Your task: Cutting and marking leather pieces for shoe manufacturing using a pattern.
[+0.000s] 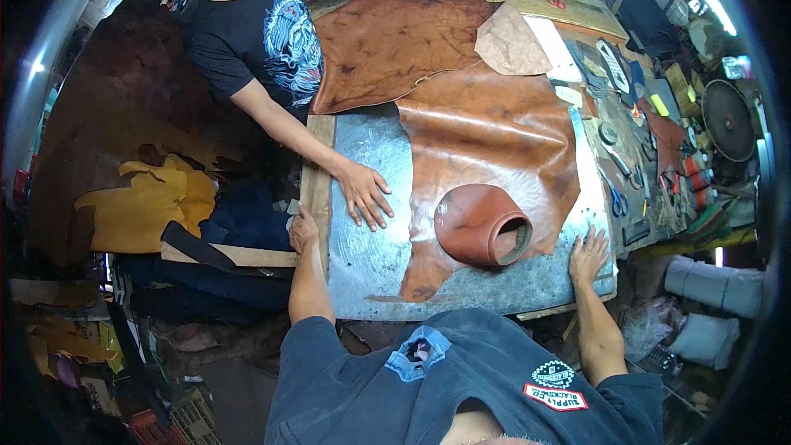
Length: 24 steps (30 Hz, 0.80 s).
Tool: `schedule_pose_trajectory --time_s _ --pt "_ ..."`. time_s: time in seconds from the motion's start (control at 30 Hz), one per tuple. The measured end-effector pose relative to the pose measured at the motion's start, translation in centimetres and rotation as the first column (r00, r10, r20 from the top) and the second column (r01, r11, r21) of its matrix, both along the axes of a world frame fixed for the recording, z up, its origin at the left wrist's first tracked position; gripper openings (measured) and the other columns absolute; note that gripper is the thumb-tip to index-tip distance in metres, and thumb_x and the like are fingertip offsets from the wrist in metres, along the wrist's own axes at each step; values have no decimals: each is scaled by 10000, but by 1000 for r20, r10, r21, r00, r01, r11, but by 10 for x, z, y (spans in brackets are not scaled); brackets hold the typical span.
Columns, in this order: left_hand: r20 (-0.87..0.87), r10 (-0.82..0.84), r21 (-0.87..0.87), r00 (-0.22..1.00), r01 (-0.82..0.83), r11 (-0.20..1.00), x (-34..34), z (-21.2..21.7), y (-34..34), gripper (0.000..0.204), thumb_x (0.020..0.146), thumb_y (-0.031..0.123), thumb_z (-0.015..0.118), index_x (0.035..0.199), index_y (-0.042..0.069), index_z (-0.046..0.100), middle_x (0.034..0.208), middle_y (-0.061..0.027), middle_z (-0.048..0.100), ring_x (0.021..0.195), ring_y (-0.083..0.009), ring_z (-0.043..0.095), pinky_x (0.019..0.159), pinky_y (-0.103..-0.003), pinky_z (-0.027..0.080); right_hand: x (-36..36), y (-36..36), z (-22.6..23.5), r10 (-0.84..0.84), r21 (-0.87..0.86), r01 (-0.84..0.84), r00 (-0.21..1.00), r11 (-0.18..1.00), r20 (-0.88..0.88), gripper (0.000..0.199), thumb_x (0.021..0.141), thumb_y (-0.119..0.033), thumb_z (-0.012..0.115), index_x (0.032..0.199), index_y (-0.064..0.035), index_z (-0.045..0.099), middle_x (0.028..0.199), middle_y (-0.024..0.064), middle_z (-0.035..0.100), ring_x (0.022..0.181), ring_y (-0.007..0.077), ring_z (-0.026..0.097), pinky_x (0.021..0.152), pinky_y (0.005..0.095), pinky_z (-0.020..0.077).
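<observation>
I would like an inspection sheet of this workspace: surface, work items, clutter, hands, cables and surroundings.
Surface: grey metal tabletop, visibly scuffed.
Work items: glossy brown leather hide, creased; reddish-brown rounded hollow vessel resting on the hide, mouth toward the lower right.
Clutter: blue-handled metal scissors at the right.
Hands: left hand at the tabletop's left edge, grip unclear; right hand spread near its right edge.
Cables: nothing seen.
Surroundings: co-worker's bare hand on the tabletop; yellow leather-like sheet at left.

Both arms are set wide apart. The left forearm (311, 284) runs forward to a bent left hand (303, 229), its grip unclear; the right forearm (599, 325) slants slightly inward, right hand (588, 257) palm down, fingers (591, 240) spread
</observation>
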<state>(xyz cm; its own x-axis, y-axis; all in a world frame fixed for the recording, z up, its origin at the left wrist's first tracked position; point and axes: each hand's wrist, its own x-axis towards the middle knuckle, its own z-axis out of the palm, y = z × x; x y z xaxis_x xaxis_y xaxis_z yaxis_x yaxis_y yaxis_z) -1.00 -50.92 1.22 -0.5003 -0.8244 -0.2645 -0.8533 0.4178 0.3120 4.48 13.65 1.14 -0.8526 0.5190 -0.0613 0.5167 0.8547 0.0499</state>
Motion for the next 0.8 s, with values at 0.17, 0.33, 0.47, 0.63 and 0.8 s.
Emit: schedule_pose_trajectory --time_s 0.17,0.33,0.47,0.63,0.8 --pt "-1 8 -18 1000 -8 1000 0 -1 2 808 944 657 214 1116 18 676 1169 -241 637 1126 -416 580 969 -503 429 1 2 -2 6 -26 -7 1000 1000 -16 561 1005 -413 384 1505 -170 307 1576 165 213 1458 376 147 1160 558 112" --pt "-4 -9 -30 1000 9 1000 0 -4 -2 782 958 635 217 1124 21 673 1174 -232 637 1130 -410 580 976 -505 427 1 3 -4 8 -10 -8 1000 1000 -7 559 1009 -420 374 1507 -175 303 1582 153 204 1460 372 143 1159 559 113" --pt "30 -25 -36 999 26 999 -1 -7 -3 771 968 618 216 1111 19 679 1172 -226 640 1127 -401 586 981 -495 432 0 3 -6 6 -6 -6 1000 1000 0 557 1012 -422 368 1507 -176 304 1585 152 196 1461 365 143 1159 558 115" --pt "9 -4 -48 1000 5 999 -1 -10 -3 774 966 621 220 1096 18 687 1161 -223 646 1126 -396 590 977 -488 438 1 6 -9 14 1 -14 1000 1000 10 556 1014 -424 363 1507 -175 301 1582 156 201 1460 367 147 1158 560 119" --pt "-2 -10 -61 1000 10 998 -1 -9 -4 780 963 627 213 1099 24 688 1160 -224 647 1121 -394 594 977 -480 441 1 6 -10 21 42 -20 1000 999 -3 553 1016 -431 345 1507 -181 297 1577 162 210 1458 373 150 1159 562 120"
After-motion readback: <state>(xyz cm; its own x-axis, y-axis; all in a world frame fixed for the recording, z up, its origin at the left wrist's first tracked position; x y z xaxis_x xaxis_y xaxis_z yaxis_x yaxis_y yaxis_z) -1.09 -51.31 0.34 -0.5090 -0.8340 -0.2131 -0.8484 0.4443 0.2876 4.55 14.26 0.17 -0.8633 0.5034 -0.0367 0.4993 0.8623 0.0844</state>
